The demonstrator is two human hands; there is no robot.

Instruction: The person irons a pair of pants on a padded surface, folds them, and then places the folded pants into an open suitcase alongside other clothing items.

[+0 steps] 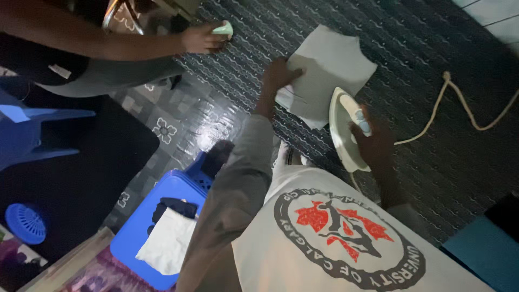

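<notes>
The left hand (pixel 281 73) pressed flat, fingers together, on the grey cloth (pixel 330 67) spread on the dark patterned mat (pixel 421 48). The right hand's (pixel 373 141) fingers clamped the white iron (pixel 343 127) beside it.

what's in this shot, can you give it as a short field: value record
left hand: pressed flat on the grey folded cloth
right hand: gripping the white iron, which sits at the cloth's near edge
surface: dark patterned mat
cord: beige cord snaking across the mat
other person: a hand holding a small pale green thing
lower left: blue basket with a white cloth
</notes>
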